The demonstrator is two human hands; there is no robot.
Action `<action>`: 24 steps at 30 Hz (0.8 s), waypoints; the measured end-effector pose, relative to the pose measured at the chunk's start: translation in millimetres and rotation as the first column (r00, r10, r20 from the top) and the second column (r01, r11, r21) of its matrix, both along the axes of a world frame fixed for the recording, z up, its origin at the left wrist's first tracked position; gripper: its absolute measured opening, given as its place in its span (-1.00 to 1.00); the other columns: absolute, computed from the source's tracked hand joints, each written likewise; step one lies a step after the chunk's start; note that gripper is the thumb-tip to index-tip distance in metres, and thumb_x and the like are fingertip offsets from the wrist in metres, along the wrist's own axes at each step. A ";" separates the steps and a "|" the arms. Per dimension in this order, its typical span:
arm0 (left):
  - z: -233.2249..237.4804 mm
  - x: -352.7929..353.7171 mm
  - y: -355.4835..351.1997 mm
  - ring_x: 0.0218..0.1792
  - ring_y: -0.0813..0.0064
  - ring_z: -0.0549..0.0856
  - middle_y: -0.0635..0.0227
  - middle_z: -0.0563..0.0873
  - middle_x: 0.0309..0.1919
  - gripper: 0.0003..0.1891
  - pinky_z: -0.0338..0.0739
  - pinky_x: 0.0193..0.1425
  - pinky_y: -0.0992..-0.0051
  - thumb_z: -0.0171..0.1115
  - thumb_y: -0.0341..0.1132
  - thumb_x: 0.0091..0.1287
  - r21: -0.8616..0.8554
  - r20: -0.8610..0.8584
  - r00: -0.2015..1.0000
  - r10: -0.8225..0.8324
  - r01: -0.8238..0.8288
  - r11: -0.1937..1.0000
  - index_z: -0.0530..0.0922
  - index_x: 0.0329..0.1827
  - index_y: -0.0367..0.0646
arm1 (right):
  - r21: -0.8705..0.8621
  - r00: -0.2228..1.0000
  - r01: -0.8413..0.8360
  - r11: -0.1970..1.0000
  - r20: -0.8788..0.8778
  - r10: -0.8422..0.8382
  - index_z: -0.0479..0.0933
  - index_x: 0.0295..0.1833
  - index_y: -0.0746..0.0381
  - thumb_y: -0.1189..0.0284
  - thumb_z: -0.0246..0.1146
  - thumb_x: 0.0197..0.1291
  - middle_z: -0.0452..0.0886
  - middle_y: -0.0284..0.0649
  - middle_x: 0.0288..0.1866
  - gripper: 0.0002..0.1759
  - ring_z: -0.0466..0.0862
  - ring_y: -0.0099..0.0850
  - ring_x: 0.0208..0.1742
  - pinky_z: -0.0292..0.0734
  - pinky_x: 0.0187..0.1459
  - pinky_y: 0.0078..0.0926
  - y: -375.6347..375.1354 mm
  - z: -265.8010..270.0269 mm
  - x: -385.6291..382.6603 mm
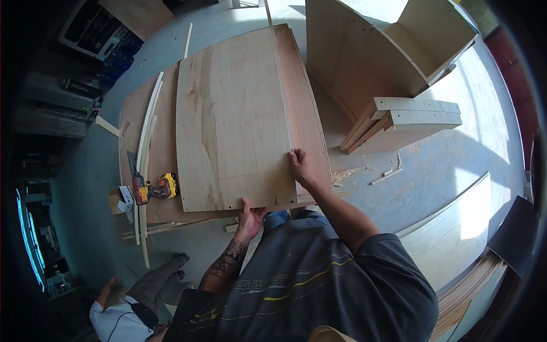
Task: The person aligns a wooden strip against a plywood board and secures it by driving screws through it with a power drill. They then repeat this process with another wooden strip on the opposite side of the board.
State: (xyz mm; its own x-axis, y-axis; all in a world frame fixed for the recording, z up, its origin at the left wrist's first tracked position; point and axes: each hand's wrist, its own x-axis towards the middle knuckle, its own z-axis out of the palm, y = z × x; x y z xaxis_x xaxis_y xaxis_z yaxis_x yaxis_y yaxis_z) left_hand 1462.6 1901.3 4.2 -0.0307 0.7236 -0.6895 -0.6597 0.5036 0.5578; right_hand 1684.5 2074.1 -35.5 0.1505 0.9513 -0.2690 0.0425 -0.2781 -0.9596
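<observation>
A pale plywood panel (pixel 236 119) with small dark holes along its edges lies on top of a wider reddish board assembly (pixel 305 108). At the panel's near edge, my left hand (pixel 249 221) is closed on the wood, thumb on top and fingers mostly hidden below. My right hand (pixel 301 165) is closed in a curled grip at the panel's right edge; its fingertips are partly hidden. Left of the panel, a yellow and dark cordless drill (pixel 154 187) lies on its side, away from both hands.
Thin wood strips (pixel 149 131) and a small open box (pixel 121 199) lie at left. Plywood cabinet pieces (pixel 364 57) stand at right beside stacked panels (pixel 416 114). Offcuts and sawdust (pixel 353 172) lie on the floor. Another person (pixel 137 308) is at lower left.
</observation>
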 end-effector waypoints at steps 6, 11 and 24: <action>14.3 -6.0 -4.7 0.21 0.29 0.77 0.20 0.74 0.23 -0.29 0.73 0.36 0.20 0.09 0.30 0.63 -0.001 -0.013 1.000 0.002 -0.002 1.000 0.47 0.46 -0.18 | 0.076 0.997 -0.001 0.997 0.072 -0.004 0.56 0.11 0.41 0.30 0.25 0.57 0.72 0.06 -0.09 -0.66 0.73 -0.16 -0.04 0.63 0.06 -0.16 -11.3 -29.2 -12.6; -1.1 8.0 4.2 0.18 0.30 0.78 0.21 0.75 0.18 -0.31 0.74 0.35 0.17 0.12 0.29 0.62 -0.013 -0.045 0.999 -0.007 0.007 1.000 0.49 0.42 -0.20 | 0.087 0.974 0.020 0.996 0.224 -0.039 0.54 0.10 0.39 0.33 0.25 0.55 0.68 0.12 -0.07 -0.69 0.70 -0.04 0.03 0.60 0.11 -0.09 5.8 -22.4 1.0; -6.4 4.4 30.6 0.16 0.27 0.79 0.20 0.75 0.17 -0.39 0.79 0.31 0.16 0.11 0.20 0.66 -0.041 -0.076 0.993 0.088 -0.092 0.995 0.51 0.39 -0.21 | 0.055 0.911 -0.026 0.998 0.413 0.001 0.72 0.22 0.31 0.28 0.43 0.39 0.77 0.05 -0.09 -0.59 0.81 0.02 -0.07 0.71 0.05 -0.11 20.7 60.5 14.1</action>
State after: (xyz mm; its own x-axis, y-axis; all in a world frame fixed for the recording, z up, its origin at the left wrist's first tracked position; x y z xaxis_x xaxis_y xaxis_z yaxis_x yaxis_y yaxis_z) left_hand 1467.0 1931.8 -2.2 -0.1465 0.6841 -0.7145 -0.6612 0.4696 0.5851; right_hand 1698.6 2094.8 24.9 0.2234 0.9659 -0.1306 0.4412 -0.2197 -0.8701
